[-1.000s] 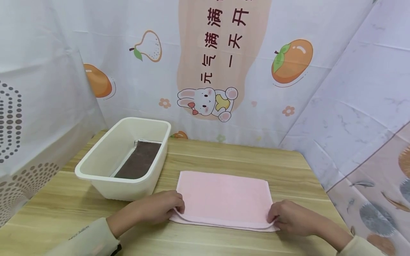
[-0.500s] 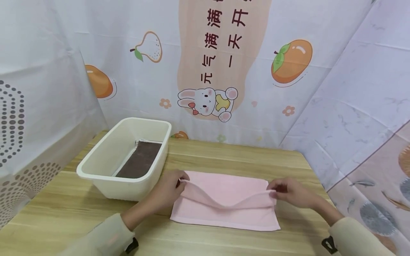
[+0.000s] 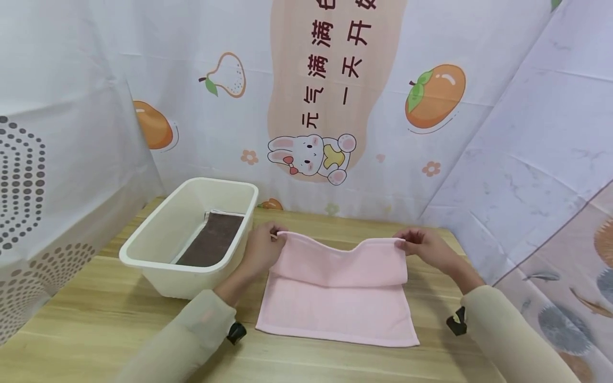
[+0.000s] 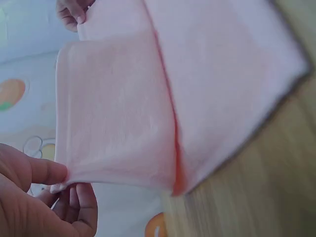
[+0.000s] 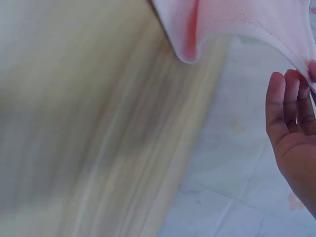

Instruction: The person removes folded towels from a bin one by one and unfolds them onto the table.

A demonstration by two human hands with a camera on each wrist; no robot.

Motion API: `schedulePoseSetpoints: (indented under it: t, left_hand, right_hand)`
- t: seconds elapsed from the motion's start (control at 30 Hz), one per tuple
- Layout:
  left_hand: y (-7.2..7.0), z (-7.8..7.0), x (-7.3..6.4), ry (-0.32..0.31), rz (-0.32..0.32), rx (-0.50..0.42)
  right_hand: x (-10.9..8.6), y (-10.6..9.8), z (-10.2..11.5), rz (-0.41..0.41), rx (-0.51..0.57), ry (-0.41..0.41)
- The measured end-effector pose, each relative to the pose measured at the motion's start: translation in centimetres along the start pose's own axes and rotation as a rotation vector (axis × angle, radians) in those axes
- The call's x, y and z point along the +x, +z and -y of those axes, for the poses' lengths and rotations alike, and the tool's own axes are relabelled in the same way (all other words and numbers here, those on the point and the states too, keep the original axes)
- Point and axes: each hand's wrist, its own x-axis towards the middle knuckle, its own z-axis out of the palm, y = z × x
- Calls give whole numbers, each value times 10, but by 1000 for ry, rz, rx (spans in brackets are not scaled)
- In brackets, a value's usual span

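Left hand (image 3: 262, 247) pinching one corner of pink towel (image 3: 337, 308), right hand (image 3: 428, 247) pinching other; near part lying flat on wooden table (image 3: 306, 364), beside white tub (image 3: 174, 282); raised edge sagging midway. Spreading corners gently would be straightening sag; keeping both level, likely sparing crooked fold.

There were one bare left hand (image 3: 262, 249) and one bare right hand (image 3: 428, 247), two in all; two beige fabric sleeves (image 3: 191, 332); one pale pink rectangular cloth (image 3: 335, 313); one cream rectangular plastic tub (image 3: 177, 282); one flat dark-brown piece (image 3: 213, 242); one wood-grain counter (image 3: 297, 366).
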Motion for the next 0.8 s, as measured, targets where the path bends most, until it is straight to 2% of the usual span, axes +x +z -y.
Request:
schedulePoseSetpoints:
  t: [0.3, 0.6, 0.8]
  left_hand:
    - [17, -11, 31, -181, -47, -136]
    - [36, -18, 57, -224, -179, -245]
    - [46, -19, 70, -229, -229, -285]
  right_hand:
    - [22, -14, 3, -74, 30, 70]
    - [46, -16, 1, -142, 43, 145]
    - [60, -14, -1, -185, 90, 157]
